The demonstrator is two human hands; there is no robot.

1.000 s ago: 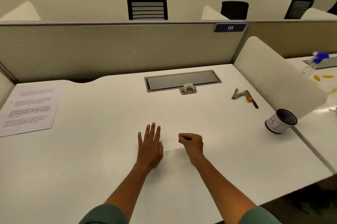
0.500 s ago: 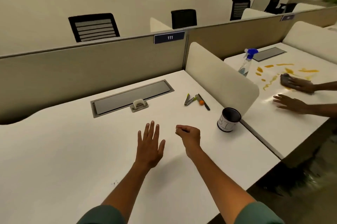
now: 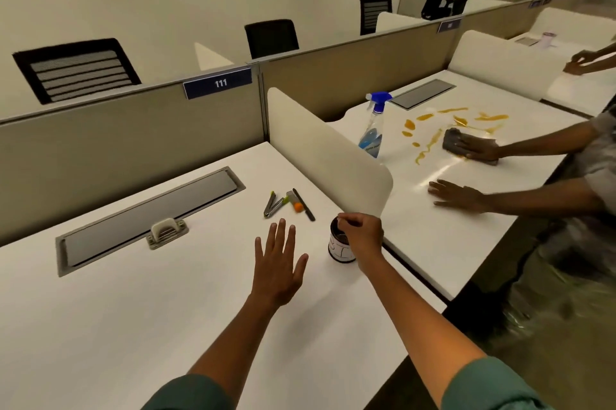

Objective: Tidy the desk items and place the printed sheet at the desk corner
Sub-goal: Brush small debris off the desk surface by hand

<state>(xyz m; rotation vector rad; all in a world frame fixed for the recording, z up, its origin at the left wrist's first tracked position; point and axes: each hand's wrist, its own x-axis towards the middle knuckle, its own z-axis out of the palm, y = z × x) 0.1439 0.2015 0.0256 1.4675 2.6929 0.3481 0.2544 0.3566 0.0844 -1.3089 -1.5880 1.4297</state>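
Right hand (image 3: 361, 236) has travelled to the cup (image 3: 340, 248) near the surface's (image 3: 133, 326) right edge, fingertips pinched over its rim; left hand (image 3: 278, 264) is hovering spread, grasping nothing; printed sheet is out of view.

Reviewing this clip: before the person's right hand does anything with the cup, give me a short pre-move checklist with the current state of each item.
1. Right hand is over the cup mouth, fingertips pinched: ok.
2. Something held in that pinch: cannot tell.
3. Cup upright on the desk: ok.
4. Left hand open, flat and apart from the cup: ok.
5. Loose stationery behind the hands not yet gathered: not ok.
6. Printed sheet at the desk corner: cannot tell, it is out of view.
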